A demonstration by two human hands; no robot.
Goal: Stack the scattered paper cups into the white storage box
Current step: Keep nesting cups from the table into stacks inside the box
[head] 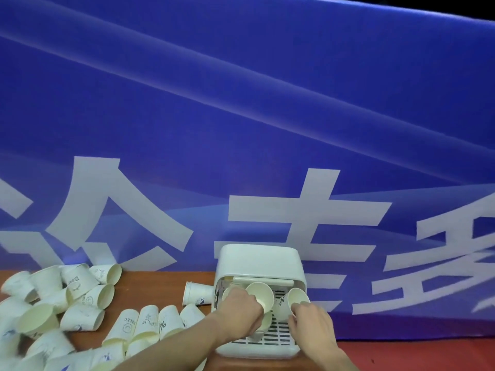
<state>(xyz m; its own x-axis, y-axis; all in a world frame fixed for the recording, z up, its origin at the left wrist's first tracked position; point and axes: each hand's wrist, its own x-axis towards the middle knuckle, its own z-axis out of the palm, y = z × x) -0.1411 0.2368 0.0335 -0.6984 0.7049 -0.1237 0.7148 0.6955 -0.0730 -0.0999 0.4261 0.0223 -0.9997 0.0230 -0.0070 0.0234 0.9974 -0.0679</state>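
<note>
The white storage box (258, 259) stands on the table against the banner, its slotted tray (278, 337) pulled toward me. My left hand (241, 313) reaches into the tray and grips a paper cup (260, 293) lying with its mouth toward me; another cup (263, 324) lies under the hand. My right hand (312, 321) pinches the rim of a second cup (296, 297) at the tray's right side. Several scattered paper cups (67, 298) lie in a heap at the left, and more cups (150, 324) lie in a row beside my left forearm.
A single cup (197, 293) lies on its side just left of the box. A large blue banner (241, 129) with white characters hangs right behind the brown table (160, 287). A red surface (428, 352) shows at lower right.
</note>
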